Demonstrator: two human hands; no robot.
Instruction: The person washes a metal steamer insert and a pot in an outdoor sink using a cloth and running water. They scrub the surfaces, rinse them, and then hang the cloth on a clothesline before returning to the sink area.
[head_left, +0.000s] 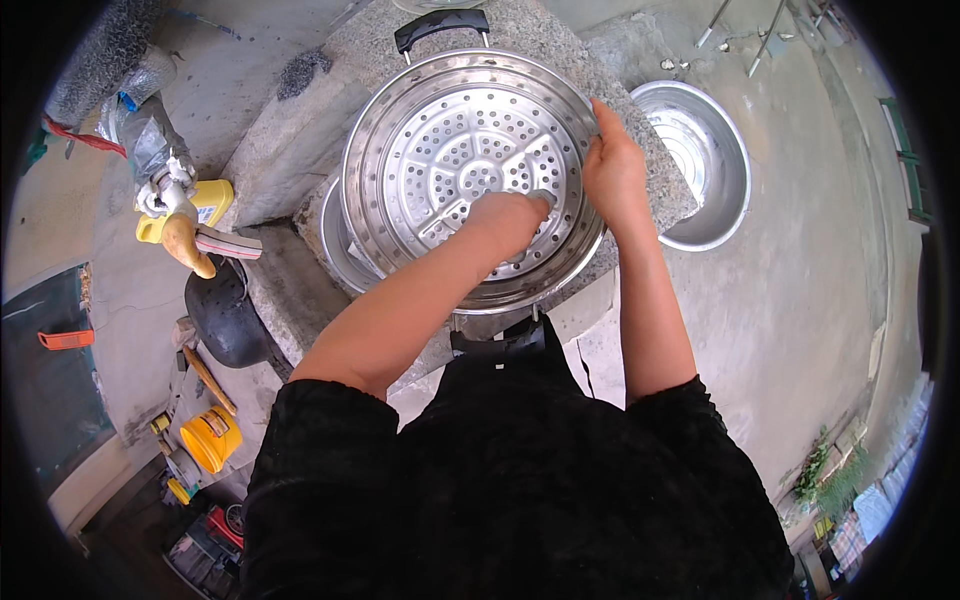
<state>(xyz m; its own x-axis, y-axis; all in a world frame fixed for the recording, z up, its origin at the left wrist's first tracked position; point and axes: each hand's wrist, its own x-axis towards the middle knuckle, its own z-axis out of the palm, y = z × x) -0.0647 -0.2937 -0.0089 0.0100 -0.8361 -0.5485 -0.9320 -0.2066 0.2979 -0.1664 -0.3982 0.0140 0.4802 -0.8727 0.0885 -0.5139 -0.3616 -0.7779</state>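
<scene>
A round stainless-steel steamer pot (360, 165) with a perforated steamer plate (480, 176) inside stands before me on a granite slab (525, 22). Its black handles point away from me and towards my body. My left hand (510, 225) reaches into the pot and presses a small greyish cloth or scrubber (546, 198) on the right part of the plate; the hand hides most of it. On the right, my right hand (616, 176) grips the pot's rim, thumb near the inner edge. Part of a metal basin (330, 232) shows beneath the pot's left side.
Right of the slab, a metal basin (739, 165) rests lower down. At left are a wrapped pipe with a tap (178, 232), a yellow plastic jug (215, 201) and a black container (225, 322). A yellow bucket (210, 439) stands lower left. Two metal rods are at the top right.
</scene>
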